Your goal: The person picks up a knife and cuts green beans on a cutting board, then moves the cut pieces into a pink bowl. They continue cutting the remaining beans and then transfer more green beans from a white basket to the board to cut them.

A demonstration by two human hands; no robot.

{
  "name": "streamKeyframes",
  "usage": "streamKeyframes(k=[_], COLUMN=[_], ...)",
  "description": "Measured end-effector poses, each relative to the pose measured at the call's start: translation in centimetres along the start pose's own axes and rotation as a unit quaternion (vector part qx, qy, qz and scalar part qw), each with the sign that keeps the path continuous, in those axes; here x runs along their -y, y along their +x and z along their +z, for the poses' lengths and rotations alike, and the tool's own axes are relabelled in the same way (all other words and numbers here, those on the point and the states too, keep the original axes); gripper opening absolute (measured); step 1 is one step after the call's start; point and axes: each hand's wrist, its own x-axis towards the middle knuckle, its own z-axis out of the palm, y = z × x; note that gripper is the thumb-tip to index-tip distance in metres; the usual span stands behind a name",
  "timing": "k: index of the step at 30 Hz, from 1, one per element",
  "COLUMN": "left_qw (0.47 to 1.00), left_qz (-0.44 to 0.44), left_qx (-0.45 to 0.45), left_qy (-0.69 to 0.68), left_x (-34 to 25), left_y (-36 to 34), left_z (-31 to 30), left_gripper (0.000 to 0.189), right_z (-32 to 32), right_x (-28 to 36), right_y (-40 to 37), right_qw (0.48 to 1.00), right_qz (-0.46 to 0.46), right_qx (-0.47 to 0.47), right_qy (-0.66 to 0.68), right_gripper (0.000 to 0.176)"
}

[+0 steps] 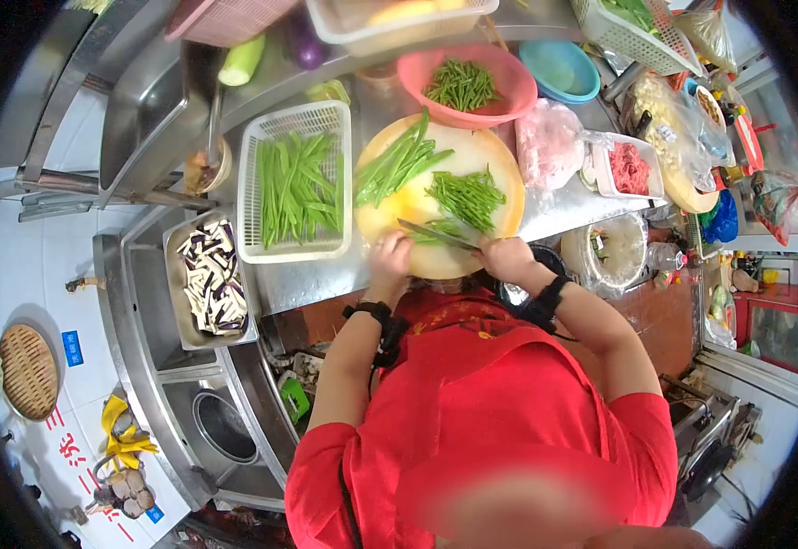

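Observation:
On a round cutting board [378, 156], my right hand [507, 261] grips a knife [437, 234], its blade pointing to the left. Cut green bean strips [433, 226] lie along the blade. My left hand [390, 261] rests at the board's near-left edge, close to the blade tip. Its fingers are bent together, and whatever they may hold is hidden. A pile of sliced green beans [468, 199] sits on the right of the board. Longer flat green beans [402, 165] lie at its upper left.
Left of the board stands a white basket [348, 220] of whole flat beans. Beyond the board is a pink bowl [414, 69] with cut beans. A metal tray [172, 240] of eggplant strips is at the left, a tray of red meat [629, 170] at the right.

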Motion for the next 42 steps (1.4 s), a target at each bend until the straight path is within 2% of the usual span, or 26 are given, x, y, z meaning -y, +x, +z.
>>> streamKeyframes(k=[1,6,8,10,13,17,20,22,25,28,30,32,35,37,42], left_qw=[1.000,1.000,0.997,0.998,0.998,0.998,0.998,0.998,0.998,0.998,0.997,0.997,0.997,0.997,0.997], left_qz=[-0.002,-0.012,-0.062,-0.054,-0.043,-0.022,-0.014,-0.015,-0.016,-0.017,-0.011,-0.040,-0.044,-0.050,-0.054], left_qx=[-0.004,-0.005,-0.048,-0.042,-0.034,-0.036,-0.049,-0.049,-0.048,-0.053,-0.061,-0.069,-0.060,-0.053,-0.050], left_qy=[-0.002,-0.017,0.005,0.018,0.039,0.040,0.035,0.038,0.041,0.040,0.037,-0.006,-0.002,0.002,0.008], left_x=[0.0,-0.1,-0.2,0.3,0.4,0.2,0.1,0.2,-0.2,-0.3,0.0,-0.1,-0.3,-0.5,-0.5], left_y=[-0.1,0.1,-0.1,-0.5,-0.8,-0.1,0.0,-0.4,-0.4,-0.2,0.1,-0.2,-0.3,-0.1,0.2], left_z=[0.1,-0.6,-0.9,-0.8,-0.7,-1.0,-0.8,-0.4,-0.3,-0.5,-0.4,-0.4,-0.9,-0.9,-0.6], left_gripper=[0.014,0.013,0.012,0.013,0.013,0.012,0.010,0.010,0.009,0.007,0.008,0.009,0.008,0.008,0.008], right_z=[1.7,0.7,-0.7,-1.8,2.6,1.1,-2.0,-2.5,2.8,2.5,-0.2,-1.6,-1.1,0.4,0.6], right_x=[-0.1,-0.2,-0.1,0.4,0.2,0.4,1.1,1.6,1.0,1.0,1.5,1.9,2.5,2.9,2.1], right_y=[0.4,0.6,0.1,-0.1,1.0,1.2,0.4,0.1,1.2,1.7,1.2,0.8,0.8,1.5,1.6], right_qw=[1.000,0.999,0.999,1.000,1.000,0.999,1.000,0.999,1.000,1.000,1.000,0.999,0.998,0.997,0.998], right_qz=[0.015,0.007,0.003,0.003,0.002,-0.011,-0.008,0.019,0.000,0.009,0.016,0.021,0.010,0.034,0.026], right_qx=[-0.007,-0.029,-0.038,0.019,-0.020,-0.001,-0.006,0.027,-0.014,0.000,0.016,0.040,0.051,0.066,0.053], right_qy=[0.008,0.012,0.027,0.007,0.016,-0.035,0.010,0.020,-0.008,-0.003,0.007,0.018,0.029,0.015,0.008], right_gripper=[0.033,0.033,0.033,0.025,0.032,0.031,0.026,0.027,0.033,0.033,0.031,0.029,0.029,0.029,0.027])
